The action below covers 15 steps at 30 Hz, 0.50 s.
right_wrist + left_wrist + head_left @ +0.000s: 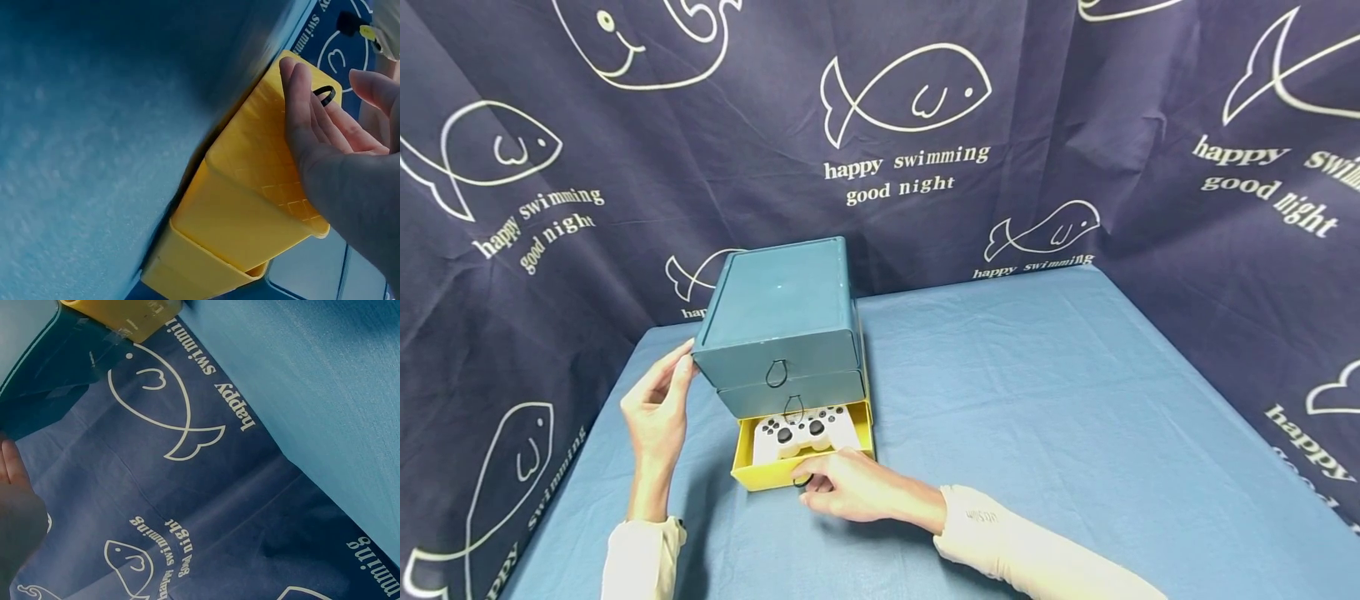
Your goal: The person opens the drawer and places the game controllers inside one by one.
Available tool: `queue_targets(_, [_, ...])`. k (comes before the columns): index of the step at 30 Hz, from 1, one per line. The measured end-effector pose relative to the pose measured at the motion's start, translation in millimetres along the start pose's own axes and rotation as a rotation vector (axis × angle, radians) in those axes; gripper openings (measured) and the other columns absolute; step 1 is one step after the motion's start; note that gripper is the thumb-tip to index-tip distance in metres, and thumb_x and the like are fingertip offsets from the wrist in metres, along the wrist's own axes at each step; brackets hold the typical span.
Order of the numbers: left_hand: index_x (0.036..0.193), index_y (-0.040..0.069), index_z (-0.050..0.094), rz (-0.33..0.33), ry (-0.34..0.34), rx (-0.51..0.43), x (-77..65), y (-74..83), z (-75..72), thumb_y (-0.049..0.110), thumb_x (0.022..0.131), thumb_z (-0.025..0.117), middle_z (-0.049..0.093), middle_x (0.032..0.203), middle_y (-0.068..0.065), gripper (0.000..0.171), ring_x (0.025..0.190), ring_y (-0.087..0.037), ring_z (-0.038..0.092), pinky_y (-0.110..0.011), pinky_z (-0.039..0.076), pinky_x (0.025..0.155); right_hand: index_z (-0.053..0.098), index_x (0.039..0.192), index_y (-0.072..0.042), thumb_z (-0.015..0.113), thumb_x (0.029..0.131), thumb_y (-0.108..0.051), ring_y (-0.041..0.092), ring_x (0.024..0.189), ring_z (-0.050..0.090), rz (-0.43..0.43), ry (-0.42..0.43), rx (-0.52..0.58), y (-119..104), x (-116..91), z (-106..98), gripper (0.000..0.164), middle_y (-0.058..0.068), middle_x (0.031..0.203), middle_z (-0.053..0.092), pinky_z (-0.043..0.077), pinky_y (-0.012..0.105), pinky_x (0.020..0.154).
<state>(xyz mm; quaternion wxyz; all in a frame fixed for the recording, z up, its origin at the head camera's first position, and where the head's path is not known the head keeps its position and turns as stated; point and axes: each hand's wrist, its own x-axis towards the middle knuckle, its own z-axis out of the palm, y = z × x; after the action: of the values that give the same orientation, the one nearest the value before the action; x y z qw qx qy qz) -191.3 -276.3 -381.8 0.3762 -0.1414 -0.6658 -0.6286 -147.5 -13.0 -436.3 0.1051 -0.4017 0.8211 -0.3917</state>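
Observation:
A stack of drawers (pixel 778 287) has teal upper tiers and a yellow drawer (pixel 758 477) at the bottom, which is pulled out. Inside it lies a white game controller (pixel 808 429) with black thumbsticks, its lower part overlapped by the drawer front. My right hand (pixel 853 487) is at that front, index finger hooked at the black loop pull (pixel 325 95); the other fingers (pixel 299 94) extend along the yellow face and the thumb stands apart. Fairly straight fingers of my left hand (pixel 658 408) touch the left front corner of the top teal drawer (pixel 748 357).
Black loop pulls (pixel 777 373) hang on the teal drawer fronts. Blue cloth (pixel 1000 433) covers the table around the stack. Behind and at the sides hangs a dark blue curtain (pixel 1045 100) printed with white fish and lettering.

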Motion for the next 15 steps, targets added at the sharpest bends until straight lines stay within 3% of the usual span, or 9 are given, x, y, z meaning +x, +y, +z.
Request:
queue_targets(11, [0.123,-0.011,0.070,-0.001,-0.001,0.049,-0.3,3.3,0.5,-0.008,0.097,0.065,0.077,0.109,-0.001,0.026,0.087,-0.009,0.073,-0.020,0.054,0.085,0.072,0.124,-0.003,0.071,0.095,-0.008,-0.005,0.082,0.061,0.009,0.025,0.024,7.2,14.2,-3.8,0.029,-0.004,0.092,0.073,0.050,0.013,0.079])
queue_targets(15, [0.122,-0.013,0.070,0.004,0.001,0.025,0.0,2.7,0.1,-0.007,0.098,0.066,0.078,0.104,-0.002,0.026,0.086,-0.009,0.073,-0.020,0.053,0.085,0.072,0.124,-0.003,0.071,0.095,-0.006,-0.005,0.083,0.061,0.016,0.029,0.018,8.7,17.5,-5.3,0.029,-0.003,0.094,0.074,0.050,0.013,0.080])
